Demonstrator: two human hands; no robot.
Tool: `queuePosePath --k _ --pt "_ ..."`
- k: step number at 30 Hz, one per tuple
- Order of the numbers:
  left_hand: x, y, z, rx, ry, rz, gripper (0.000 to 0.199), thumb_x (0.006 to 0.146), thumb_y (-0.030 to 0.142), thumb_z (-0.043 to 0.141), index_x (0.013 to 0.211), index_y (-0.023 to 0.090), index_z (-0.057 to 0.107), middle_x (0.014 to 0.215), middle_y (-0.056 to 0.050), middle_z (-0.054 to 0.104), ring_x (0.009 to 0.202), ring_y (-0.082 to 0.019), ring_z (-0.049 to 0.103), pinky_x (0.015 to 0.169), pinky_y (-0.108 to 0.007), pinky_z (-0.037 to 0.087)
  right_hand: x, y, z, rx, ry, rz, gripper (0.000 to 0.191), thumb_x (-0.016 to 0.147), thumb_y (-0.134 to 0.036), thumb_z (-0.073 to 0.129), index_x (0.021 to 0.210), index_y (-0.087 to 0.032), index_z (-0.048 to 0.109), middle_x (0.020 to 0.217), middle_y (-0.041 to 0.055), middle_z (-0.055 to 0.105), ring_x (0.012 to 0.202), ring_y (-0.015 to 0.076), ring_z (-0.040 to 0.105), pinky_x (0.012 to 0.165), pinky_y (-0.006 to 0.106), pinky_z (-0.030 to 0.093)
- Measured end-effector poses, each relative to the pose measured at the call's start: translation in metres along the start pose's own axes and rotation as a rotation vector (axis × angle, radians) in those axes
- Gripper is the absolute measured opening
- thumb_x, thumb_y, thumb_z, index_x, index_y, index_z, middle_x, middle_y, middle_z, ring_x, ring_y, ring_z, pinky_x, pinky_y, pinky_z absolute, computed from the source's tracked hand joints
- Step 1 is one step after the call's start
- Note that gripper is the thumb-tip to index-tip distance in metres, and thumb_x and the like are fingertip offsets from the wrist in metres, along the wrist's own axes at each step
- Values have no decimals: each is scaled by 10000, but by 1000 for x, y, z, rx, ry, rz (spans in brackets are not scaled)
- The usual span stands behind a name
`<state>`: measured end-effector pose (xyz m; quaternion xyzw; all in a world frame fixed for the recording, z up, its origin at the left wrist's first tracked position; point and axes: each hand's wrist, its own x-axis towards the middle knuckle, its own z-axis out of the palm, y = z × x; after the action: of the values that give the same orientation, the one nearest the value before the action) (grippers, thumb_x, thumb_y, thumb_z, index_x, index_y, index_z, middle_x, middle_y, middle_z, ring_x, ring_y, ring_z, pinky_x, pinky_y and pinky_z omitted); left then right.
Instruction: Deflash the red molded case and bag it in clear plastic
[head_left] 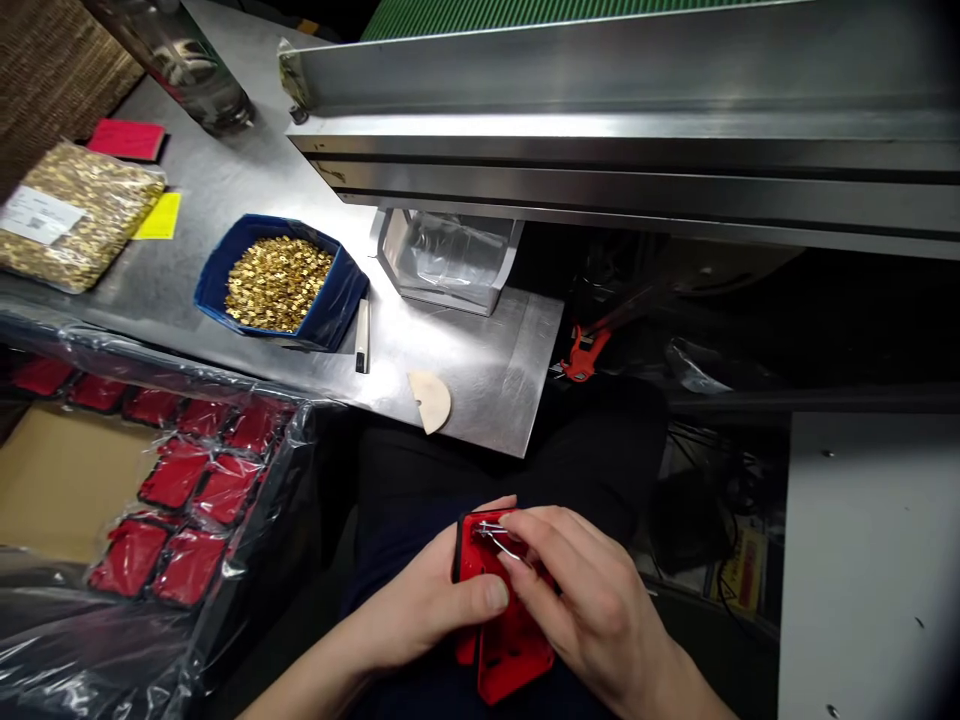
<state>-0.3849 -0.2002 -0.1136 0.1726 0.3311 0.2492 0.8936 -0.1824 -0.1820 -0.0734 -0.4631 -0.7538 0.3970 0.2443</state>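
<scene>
Apparently at a fine, close-up stage of work on a red plastic case [517, 670], held open above dark clothing [442, 480], off the near edge of the metal counter [487, 400]. Clasped at its left side in the left hand [420, 605], with the thumb pressed over the red interior. Pinching slender metal tweezers, or a similar tool [514, 550], in the right hand [600, 590], with the tips reaching into the upper left corner of the case. Probably calls for a still case and small, exact fingertip movements. Farther off, towards the counter's left side, a blue bin [337, 300] with gold-coloured metal pieces [277, 285] inside. Too small to tell what, if anything, sits between the tool's tips. Partly hidden behind the right hand, along the case's right side. Lost in shadow, too, beneath the aluminium beam [600, 190]; blurred under clear plastic, the wrapped red items [176, 472] at left.
</scene>
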Motion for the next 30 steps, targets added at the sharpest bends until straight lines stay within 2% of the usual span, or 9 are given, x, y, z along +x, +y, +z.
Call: queuePosePath --k 10,14,20,22,26,30 --pt "0 16 11 122 26 -63 982 801 595 793 1549 204 291 1499 -177 557 1377 -379 517 1172 -585 350 1 -6 -8 -58 -25 -19 287 1003 -142 554 1281 -201 589 1034 89 720 881 226 689 808 380 606" --pt "0 16 11 141 13 -77 1017 785 595 806 1561 205 276 1517 -170 541 1408 -383 487 1193 -574 333 2 -9 -13 -106 -46 -36 285 1008 -137 545 1285 -184 591 1032 103 725 878 233 699 813 380 614" --pt "3 17 10 175 5 -60 953 803 575 795 1548 214 322 1468 -138 580 1390 -376 494 1200 -560 323 8 -7 -18 -128 -148 -40 266 1032 -134 483 1255 -173 622 1057 104 733 947 235 702 855 385 607" --pt "4 18 9 153 -15 -54 952 803 589 788 1550 218 330 1464 -137 577 1392 -385 482 1196 -576 322 11 -5 -22 -30 -155 -7 258 1037 -156 489 1246 -210 630 1082 74 734 960 216 700 863 367 603" --pt "3 16 4 70 -30 -61 1009 799 597 787 1585 228 272 1501 -162 537 1381 -401 484 1180 -611 328 12 2 -30 65 -41 9 276 1008 -169 565 1263 -265 610 1103 39 730 988 192 698 869 335 599" --pt "2 11 0 18 -38 -75 1005 808 580 787 1590 218 269 1523 -179 520 1403 -410 469 1198 -629 290 9 9 -28 -22 -119 -100 302 1006 -137 550 1295 -219 584 1136 73 732 1009 210 695 880 366 595"
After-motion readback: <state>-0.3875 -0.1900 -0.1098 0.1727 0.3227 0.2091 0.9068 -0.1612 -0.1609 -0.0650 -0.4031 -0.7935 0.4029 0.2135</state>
